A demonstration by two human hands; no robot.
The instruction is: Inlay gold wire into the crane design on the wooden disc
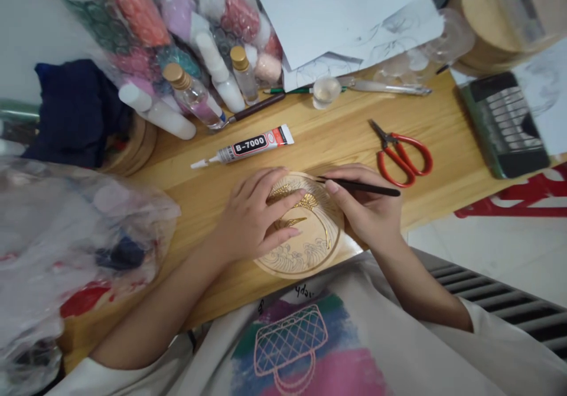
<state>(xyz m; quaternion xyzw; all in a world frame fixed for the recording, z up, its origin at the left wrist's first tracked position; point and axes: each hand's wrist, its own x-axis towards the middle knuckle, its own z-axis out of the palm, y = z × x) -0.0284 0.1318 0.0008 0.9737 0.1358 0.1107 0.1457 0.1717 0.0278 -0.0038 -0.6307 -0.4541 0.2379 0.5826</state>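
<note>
A round wooden disc (316, 239) with a gold wire design lies at the near edge of the wooden table (336, 139). My left hand (254, 216) rests flat on the disc's left half, fingers stretched out over the gold pattern. My right hand (367, 207) sits on the disc's right side and pinches a thin black tool (367, 188), whose tip points left toward the design's top. A B-7000 glue tube (250, 146) lies just beyond the disc.
Red-handled scissors (401, 156) lie to the right. Small bottles (195, 94) and plastic bags of coloured material (146, 18) crowd the back left. Papers (345, 12) and a dark keypad device (505, 124) sit at the back right. A plastic bag (66, 236) covers the near left.
</note>
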